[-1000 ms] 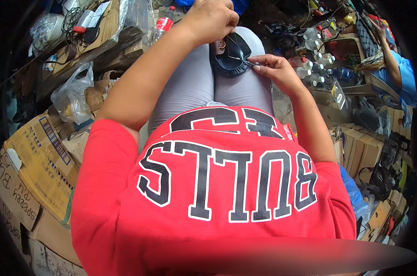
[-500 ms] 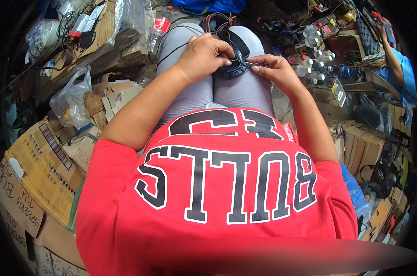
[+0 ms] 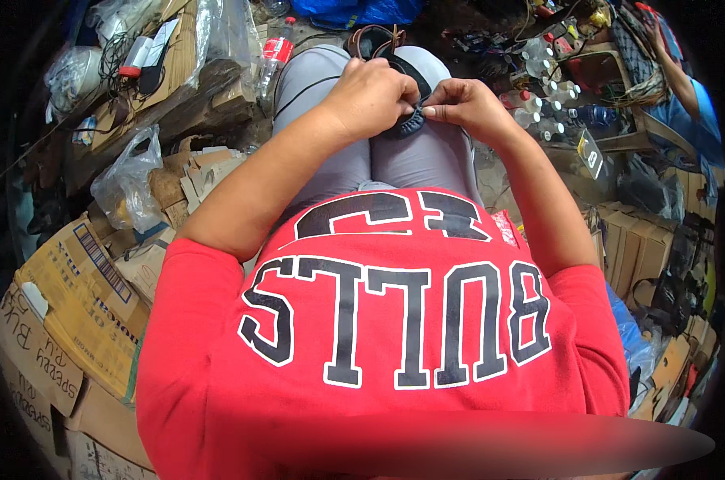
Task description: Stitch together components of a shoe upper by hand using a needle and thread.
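Observation:
A black shoe with a gathered, stitched toe lies across my grey-trousered knees, its toe toward me. My left hand is closed at the toe from the left, thumb and forefinger pinched on the shoe's edge. Opposite it, my right hand pinches at the same seam; what looks like a thin dark cord is between its fingertips, mostly hidden. A loose black cord crosses my left thigh and goes behind the left hand. Brown laces or straps show at the shoe's far end.
A bottle with a red label stands beyond my left knee. Several plastic bottles lie to the right. Cardboard boxes and a clear plastic bag fill the left side. Another person's arm and blue garment appear at far right.
My hands have come closer together at the shoe's toe. The right fingers have moved in against the edge, and the thin strand seen between the hands is now mostly covered.

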`<action>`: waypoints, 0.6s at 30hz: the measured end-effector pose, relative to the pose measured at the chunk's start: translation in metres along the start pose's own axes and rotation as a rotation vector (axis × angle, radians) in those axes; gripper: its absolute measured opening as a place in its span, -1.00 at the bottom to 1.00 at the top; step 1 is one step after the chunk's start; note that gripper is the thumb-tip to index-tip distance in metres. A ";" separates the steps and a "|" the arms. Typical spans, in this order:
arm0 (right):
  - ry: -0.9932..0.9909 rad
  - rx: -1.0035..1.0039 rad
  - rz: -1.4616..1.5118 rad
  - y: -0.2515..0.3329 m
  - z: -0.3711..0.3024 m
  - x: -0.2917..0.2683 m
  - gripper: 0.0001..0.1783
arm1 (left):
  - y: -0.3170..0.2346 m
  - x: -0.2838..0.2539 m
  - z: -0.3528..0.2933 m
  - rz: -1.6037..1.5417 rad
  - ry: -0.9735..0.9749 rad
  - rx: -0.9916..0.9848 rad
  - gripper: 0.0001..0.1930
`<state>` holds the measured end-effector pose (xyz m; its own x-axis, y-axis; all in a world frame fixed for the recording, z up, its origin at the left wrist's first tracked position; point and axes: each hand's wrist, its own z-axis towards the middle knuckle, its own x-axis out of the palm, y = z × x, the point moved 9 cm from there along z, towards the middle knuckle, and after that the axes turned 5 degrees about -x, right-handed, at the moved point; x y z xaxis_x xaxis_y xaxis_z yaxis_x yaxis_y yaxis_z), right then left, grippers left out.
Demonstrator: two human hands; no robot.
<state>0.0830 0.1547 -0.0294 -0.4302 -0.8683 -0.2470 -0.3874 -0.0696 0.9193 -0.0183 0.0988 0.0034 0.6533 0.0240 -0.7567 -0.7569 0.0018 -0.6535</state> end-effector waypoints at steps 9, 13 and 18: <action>-0.020 -0.037 0.185 -0.018 -0.010 -0.023 -0.85 | -0.002 -0.018 -0.013 0.154 0.064 0.038 -0.94; -0.030 -0.055 0.214 -0.025 -0.013 -0.018 -0.87 | 0.003 -0.005 -0.010 -0.032 0.153 -0.078 -0.93; -0.079 -0.084 -0.005 -0.026 -0.028 -0.025 -0.88 | 0.000 0.005 0.000 -0.048 0.183 -0.065 -0.90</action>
<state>0.1271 0.1646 -0.0386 -0.4924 -0.8267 -0.2723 -0.3217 -0.1178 0.9395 -0.0150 0.0987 0.0002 0.6850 -0.1567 -0.7115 -0.7261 -0.0666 -0.6844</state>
